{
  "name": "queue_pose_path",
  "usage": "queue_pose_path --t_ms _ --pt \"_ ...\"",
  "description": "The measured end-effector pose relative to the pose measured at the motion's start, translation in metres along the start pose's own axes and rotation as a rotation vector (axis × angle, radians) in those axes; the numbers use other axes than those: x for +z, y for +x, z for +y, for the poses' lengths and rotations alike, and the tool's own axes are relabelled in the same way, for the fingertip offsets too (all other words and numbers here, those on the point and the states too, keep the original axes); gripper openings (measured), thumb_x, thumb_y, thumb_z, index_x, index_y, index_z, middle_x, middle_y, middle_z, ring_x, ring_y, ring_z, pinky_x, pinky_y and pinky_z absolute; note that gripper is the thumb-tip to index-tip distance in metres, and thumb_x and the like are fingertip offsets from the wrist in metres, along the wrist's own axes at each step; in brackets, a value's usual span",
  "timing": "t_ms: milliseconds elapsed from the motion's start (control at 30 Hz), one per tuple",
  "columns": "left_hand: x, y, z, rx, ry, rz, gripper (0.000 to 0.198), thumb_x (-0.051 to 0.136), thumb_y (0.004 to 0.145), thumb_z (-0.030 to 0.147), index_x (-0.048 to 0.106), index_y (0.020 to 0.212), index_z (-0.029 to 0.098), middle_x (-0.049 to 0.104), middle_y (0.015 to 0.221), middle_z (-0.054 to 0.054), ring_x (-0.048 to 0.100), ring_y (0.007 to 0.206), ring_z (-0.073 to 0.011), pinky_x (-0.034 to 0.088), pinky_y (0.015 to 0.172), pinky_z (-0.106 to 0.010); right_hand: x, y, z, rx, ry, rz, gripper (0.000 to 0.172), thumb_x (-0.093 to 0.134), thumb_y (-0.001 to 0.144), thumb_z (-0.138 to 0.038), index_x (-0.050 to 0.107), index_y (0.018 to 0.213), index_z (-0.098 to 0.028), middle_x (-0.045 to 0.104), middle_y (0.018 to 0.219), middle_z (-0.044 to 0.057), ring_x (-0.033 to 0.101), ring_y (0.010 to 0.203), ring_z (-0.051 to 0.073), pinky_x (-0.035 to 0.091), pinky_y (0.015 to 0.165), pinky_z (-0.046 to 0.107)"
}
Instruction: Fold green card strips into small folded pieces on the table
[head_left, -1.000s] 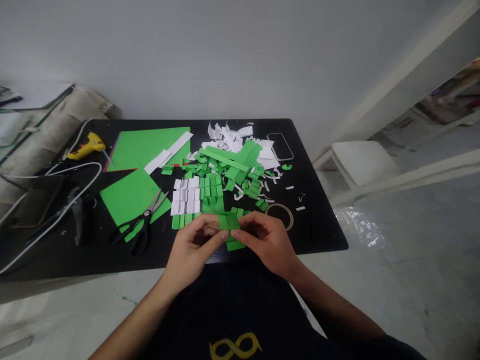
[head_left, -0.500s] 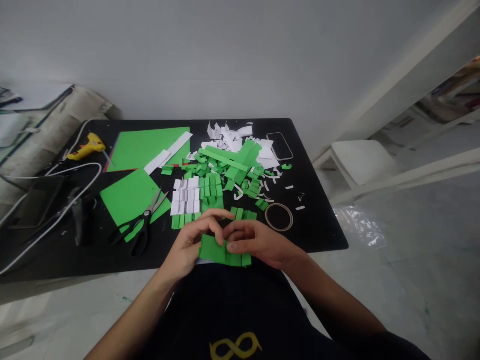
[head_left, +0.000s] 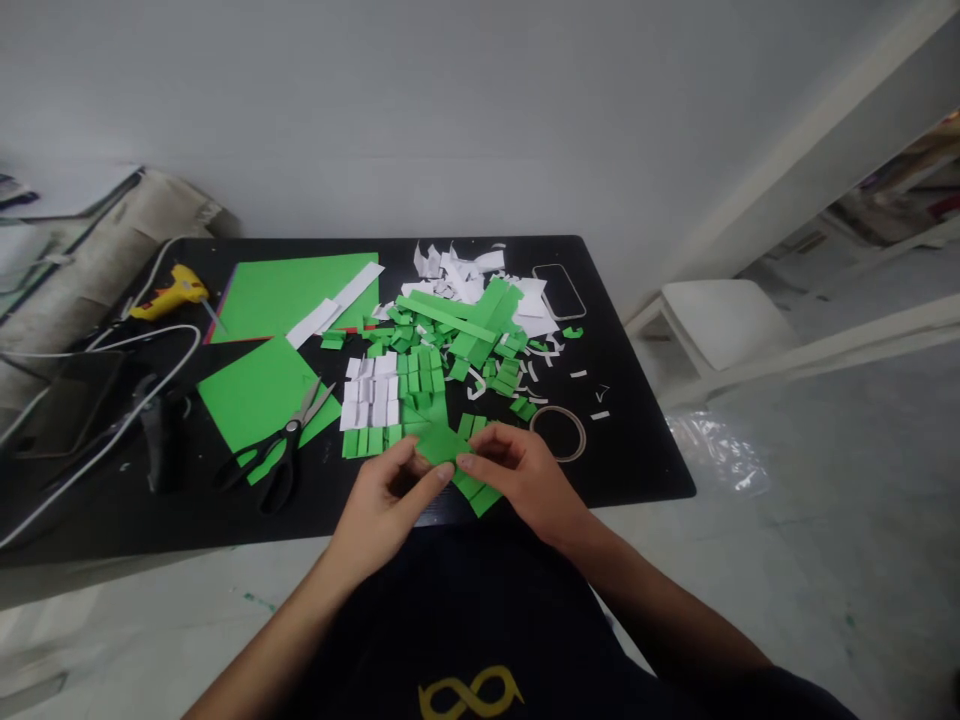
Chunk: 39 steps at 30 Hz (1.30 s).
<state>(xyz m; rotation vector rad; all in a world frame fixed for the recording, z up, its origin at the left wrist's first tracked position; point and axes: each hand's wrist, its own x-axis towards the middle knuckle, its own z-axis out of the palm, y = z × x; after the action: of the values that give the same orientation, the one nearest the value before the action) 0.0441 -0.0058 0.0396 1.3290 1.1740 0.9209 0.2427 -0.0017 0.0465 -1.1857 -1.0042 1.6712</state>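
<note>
Near the front edge of the black table, my left hand point(head_left: 386, 500) pinches the left side of a folded green paper piece point(head_left: 442, 445). My right hand point(head_left: 529, 475) grips its right side with thumb and fingers, close to my left thumb. Pleated green strips slant down to the right below the fingers. Just beyond my hands lie pleated white pieces point(head_left: 371, 392) and pleated green pieces point(head_left: 422, 372), side by side. Black-handled scissors point(head_left: 291, 430) rest open to the left, partly over a green sheet point(head_left: 259, 390).
Green strips point(head_left: 480, 320) and white scraps point(head_left: 457, 275) are heaped at the back. A tape ring point(head_left: 558, 434) and a phone-shaped outline point(head_left: 559, 292) lie right. At the left are a yellow glue gun point(head_left: 176, 292), a white cable point(head_left: 169, 375) and a large green sheet point(head_left: 300, 295).
The held green paper has turned and tilted, its left part now raised farther from my body. My left thumb now lies along its near edge, and my right hand has shifted slightly.
</note>
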Motion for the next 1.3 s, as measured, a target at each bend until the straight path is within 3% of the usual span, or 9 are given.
queue_pose_path --t_ms 167,433,700,767,867,933,1033,1167,1300 --pt "0.002 0.002 0.004 0.030 0.103 -0.016 0.040 0.074 0.093 0.044 0.056 0.067 0.020 0.051 0.059 0.005 0.045 0.055 -0.0111 0.035 0.051 -0.023 0.000 -0.001 -0.003 -0.029 -0.062 0.001 0.024 0.093 0.076 -0.037 0.077 0.084 -0.022 0.073 0.081 -0.002 0.067 0.078 0.016 0.054 0.078 0.031" --pt "-0.002 0.001 0.004 0.036 0.107 -0.022 0.034 0.068 0.098 0.042 0.064 0.073 0.019 0.070 0.068 -0.001 0.063 0.064 -0.0148 0.049 0.060 -0.024 0.000 -0.002 -0.002 -0.047 -0.072 0.024 0.022 0.088 0.082 -0.042 0.079 0.081 -0.022 0.072 0.078 -0.002 0.066 0.078 0.017 0.053 0.080 0.032" --pt "0.002 0.001 0.004 0.108 0.159 -0.015 0.034 0.063 0.100 0.042 0.064 0.074 0.020 0.073 0.069 -0.001 0.068 0.065 -0.0158 0.051 0.062 -0.024 0.003 -0.001 0.006 -0.022 -0.047 0.004 0.030 0.094 0.076 -0.042 0.073 0.079 -0.020 0.069 0.074 -0.003 0.067 0.072 0.016 0.056 0.071 0.030" --pt "-0.012 0.003 0.004 0.091 0.289 -0.018 0.040 0.055 0.103 0.047 0.067 0.076 0.020 0.073 0.072 -0.002 0.070 0.071 -0.0177 0.052 0.068 -0.026 0.002 0.000 0.007 0.016 0.019 -0.011 0.033 0.092 0.077 -0.047 0.074 0.083 -0.019 0.073 0.078 -0.001 0.072 0.076 0.018 0.060 0.074 0.032" --pt "-0.054 0.005 0.004 -0.006 0.691 0.089 0.043 0.048 0.103 0.053 0.070 0.087 0.020 0.074 0.078 -0.004 0.068 0.074 -0.0212 0.050 0.071 -0.029 -0.002 0.001 0.006 0.045 0.074 -0.027 0.036 0.089 0.081 -0.050 0.075 0.090 -0.018 0.078 0.086 0.003 0.077 0.081 0.020 0.064 0.078 0.035" --pt "-0.090 0.004 0.003 -0.161 1.026 0.164 0.041 0.045 0.102 0.051 0.070 0.101 0.019 0.075 0.087 -0.007 0.069 0.080 -0.0255 0.049 0.073 -0.032 -0.005 0.002 0.006 0.025 0.065 -0.005 0.033 0.088 0.082 -0.047 0.073 0.091 -0.018 0.079 0.086 0.003 0.078 0.081 0.020 0.065 0.079 0.034" --pt "-0.133 -0.001 -0.001 -0.412 1.367 0.160 0.042 0.042 0.103 0.045 0.068 0.111 0.014 0.073 0.110 -0.018 0.070 0.105 -0.0359 0.051 0.083 -0.039 -0.006 0.003 0.006 -0.001 0.067 0.053 0.034 0.089 0.082 -0.040 0.066 0.098 -0.022 0.079 0.084 0.000 0.079 0.077 0.019 0.064 0.078 0.034" --pt "-0.158 -0.006 -0.014 -0.502 1.414 0.075 0.054 0.046 0.100 0.049 0.061 0.126 0.004 0.070 0.119 -0.025 0.070 0.112 -0.0399 0.052 0.095 -0.045 -0.002 0.002 0.006 -0.082 0.062 0.121 0.039 0.090 0.082 -0.033 0.054 0.095 -0.026 0.072 0.071 -0.007 0.078 0.071 0.018 0.062 0.073 0.032" --pt "-0.164 -0.005 -0.022 -0.501 1.390 0.063 0.062 0.048 0.097 0.053 0.061 0.127 0.000 0.069 0.122 -0.027 0.070 0.115 -0.0411 0.053 0.098 -0.046 -0.001 0.000 0.003 -0.222 -0.092 0.112 0.023 0.085 0.086 -0.032 0.064 0.087 -0.024 0.071 0.080 -0.002 0.077 0.079 0.019 0.063 0.077 0.033"
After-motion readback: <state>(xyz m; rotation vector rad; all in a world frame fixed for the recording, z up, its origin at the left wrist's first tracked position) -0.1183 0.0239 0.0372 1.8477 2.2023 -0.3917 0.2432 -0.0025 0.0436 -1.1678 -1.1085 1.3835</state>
